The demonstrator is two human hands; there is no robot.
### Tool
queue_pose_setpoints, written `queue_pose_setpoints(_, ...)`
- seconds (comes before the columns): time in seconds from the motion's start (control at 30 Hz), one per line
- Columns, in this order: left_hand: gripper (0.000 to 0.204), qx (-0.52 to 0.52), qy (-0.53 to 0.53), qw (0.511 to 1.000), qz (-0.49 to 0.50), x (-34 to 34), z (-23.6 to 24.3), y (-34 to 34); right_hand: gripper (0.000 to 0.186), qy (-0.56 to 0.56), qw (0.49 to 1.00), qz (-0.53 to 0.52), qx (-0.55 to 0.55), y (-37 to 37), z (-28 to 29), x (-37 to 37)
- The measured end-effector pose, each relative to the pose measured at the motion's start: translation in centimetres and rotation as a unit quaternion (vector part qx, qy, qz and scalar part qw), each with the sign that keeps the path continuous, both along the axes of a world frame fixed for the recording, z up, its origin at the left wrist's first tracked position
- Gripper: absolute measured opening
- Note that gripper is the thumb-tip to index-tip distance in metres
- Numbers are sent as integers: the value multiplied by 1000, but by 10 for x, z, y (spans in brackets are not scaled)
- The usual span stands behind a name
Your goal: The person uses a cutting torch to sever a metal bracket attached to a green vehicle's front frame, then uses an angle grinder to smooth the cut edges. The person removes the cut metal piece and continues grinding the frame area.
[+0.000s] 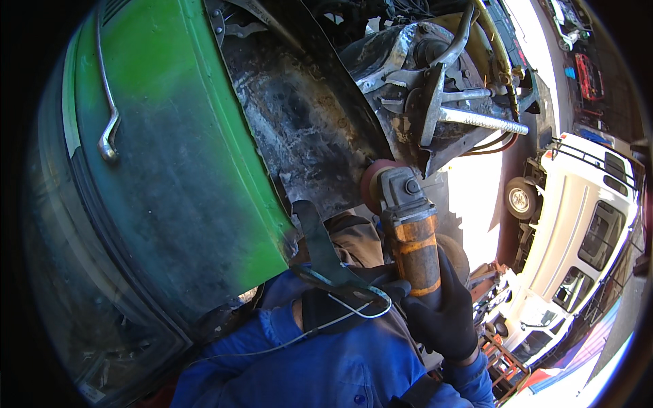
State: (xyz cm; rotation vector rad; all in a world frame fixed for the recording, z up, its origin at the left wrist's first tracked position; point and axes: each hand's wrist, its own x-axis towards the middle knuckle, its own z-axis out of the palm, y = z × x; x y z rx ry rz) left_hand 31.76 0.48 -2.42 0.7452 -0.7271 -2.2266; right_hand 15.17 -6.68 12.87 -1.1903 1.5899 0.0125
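My right hand (pixel 445 316), in a black glove, grips the rear of an angle grinder (pixel 416 251) with a worn orange and dark body and a grey metal head. The grinder's reddish-brown disc (pixel 373 187) is at the lower edge of a bare, scorched metal panel (pixel 299 122); I cannot tell whether it touches. My left hand (pixel 326 309), also in a black glove, is beside the grinder's body, partly covered by a bent dark metal strip (pixel 318 241). Its fingers are mostly hidden. A thin pale wire or cable (pixel 340 316) crosses in front of this hand.
To the left stands a green vehicle door (pixel 170 149) with a metal handle (pixel 109 129). Suspension or brake parts with a coil-like rod (pixel 483 121) jut out at upper right. A white van (pixel 578 217) is parked beyond on the right.
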Motion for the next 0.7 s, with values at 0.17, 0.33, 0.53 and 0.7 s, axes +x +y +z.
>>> queue_pose_setpoints(0.17,56,15,-13,999,-37,4,3,-3,93,-1,1000,3,5,0,-2,-2)
queue_pose_setpoints(0.33,57,19,2,1000,-16,3,2,-2,94,-3,1000,6,-10,1,-3,-2)
queue_pose_setpoints(0.53,59,-6,-22,1000,2,0,1,0,94,2,1000,5,-10,0,0,-1)
queue_pose_setpoints(0.7,58,4,-13,1000,4,1,3,-1,94,-6,1000,3,-12,1,-1,-1)
